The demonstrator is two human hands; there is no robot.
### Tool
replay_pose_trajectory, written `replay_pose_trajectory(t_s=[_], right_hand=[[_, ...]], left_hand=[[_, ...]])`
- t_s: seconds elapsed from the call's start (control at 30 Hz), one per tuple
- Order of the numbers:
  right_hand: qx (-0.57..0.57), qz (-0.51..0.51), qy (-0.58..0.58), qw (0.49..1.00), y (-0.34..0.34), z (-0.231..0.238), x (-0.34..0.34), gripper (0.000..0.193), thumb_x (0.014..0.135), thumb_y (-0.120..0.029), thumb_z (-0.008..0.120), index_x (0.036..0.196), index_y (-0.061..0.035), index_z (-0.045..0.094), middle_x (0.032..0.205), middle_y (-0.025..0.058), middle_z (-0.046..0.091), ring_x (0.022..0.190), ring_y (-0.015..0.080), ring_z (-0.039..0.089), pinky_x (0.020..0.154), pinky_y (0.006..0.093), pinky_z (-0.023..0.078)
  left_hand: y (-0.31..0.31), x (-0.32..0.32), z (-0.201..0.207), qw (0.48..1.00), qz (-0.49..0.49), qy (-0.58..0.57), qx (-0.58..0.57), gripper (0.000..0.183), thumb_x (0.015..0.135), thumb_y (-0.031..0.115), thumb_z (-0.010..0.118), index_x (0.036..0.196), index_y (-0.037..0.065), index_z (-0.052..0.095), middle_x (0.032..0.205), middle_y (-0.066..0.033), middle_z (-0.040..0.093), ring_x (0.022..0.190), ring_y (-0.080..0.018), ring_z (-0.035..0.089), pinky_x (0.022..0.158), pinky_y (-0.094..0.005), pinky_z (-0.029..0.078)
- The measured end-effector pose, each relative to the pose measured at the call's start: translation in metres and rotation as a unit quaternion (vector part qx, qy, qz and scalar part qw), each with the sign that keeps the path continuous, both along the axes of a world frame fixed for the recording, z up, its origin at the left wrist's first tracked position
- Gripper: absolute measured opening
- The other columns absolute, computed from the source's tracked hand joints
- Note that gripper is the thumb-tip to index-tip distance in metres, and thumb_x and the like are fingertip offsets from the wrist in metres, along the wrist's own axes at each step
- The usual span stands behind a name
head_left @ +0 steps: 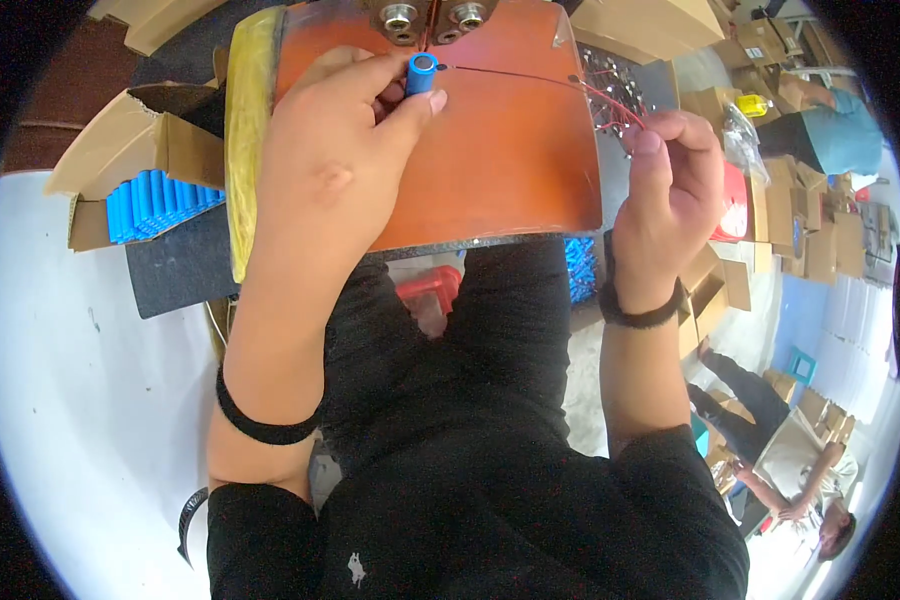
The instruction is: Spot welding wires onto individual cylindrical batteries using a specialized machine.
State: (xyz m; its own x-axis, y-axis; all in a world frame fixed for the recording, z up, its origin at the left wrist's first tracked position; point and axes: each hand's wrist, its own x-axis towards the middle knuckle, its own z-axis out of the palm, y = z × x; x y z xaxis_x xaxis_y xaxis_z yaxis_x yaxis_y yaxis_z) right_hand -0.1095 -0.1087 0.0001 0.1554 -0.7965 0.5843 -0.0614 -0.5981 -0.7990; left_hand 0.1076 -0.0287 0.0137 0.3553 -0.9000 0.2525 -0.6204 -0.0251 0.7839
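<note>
My left hand (335, 160) pinches a blue cylindrical battery cell (421, 78) between thumb and fingers, one end face turned up. It holds the cell over the orange work board (500, 170), just below the metal heads of a machine (435, 20). Thumb and fingers of my right hand (670, 190) are closed on a thin lead wire (530, 75), dark along one stretch and red near the fingers. That wire runs left across the board to a small dark tip beside the cell's top; whether the two touch, I cannot tell.
A cardboard box of blue cells (160, 205) stands at the left, beyond the board's yellow edge (250, 140). Loose wires with metal ends (610, 85) lie right of the board. More blue cells (580, 268) sit below its right corner. Two other people are at the right, among boxes.
</note>
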Motion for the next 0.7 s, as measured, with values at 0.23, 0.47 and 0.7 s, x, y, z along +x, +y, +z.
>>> replay_pose_trajectory(t_s=[0.23,0.47,0.7], right_hand=[[0.005,-0.015,0.035,0.999,-0.004,-0.001,0.005,0.008,0.086,0.003,0.062,0.092,0.0006,0.057,0.09,0.0051,0.057,0.082,0.0127,0.055,0.076,0.0245,0.045],[-0.01,-0.004,0.043,0.999,-0.007,-0.005,0.005,0.008,0.085,0.002,0.063,0.091,0.0004,0.058,0.089,0.0045,0.057,0.08,0.0119,0.055,0.075,0.0242,0.045],[-0.012,-0.002,0.044,0.999,-0.007,-0.004,0.004,0.005,0.092,-0.001,0.058,0.097,0.0007,0.06,0.086,0.0039,0.065,0.081,0.0097,0.061,0.077,0.022,0.047]], left_hand=[[0.001,-0.002,0.003,0.999,0.0,-0.038,0.004,0.028,0.085,0.02,0.072,0.108,0.004,0.07,0.078,-0.0047,0.053,0.069,-0.0116,0.049,0.066,-0.0262,0.042],[0.003,0.0,-0.001,0.999,0.002,-0.035,0.013,0.029,0.085,0.023,0.072,0.107,0.006,0.071,0.077,-0.0058,0.054,0.068,-0.0138,0.05,0.066,-0.0275,0.043],[0.002,-0.006,0.003,0.996,0.035,-0.086,-0.001,0.03,0.087,0.027,0.072,0.107,0.005,0.07,0.081,-0.0063,0.059,0.071,-0.0136,0.054,0.066,-0.0275,0.043]])
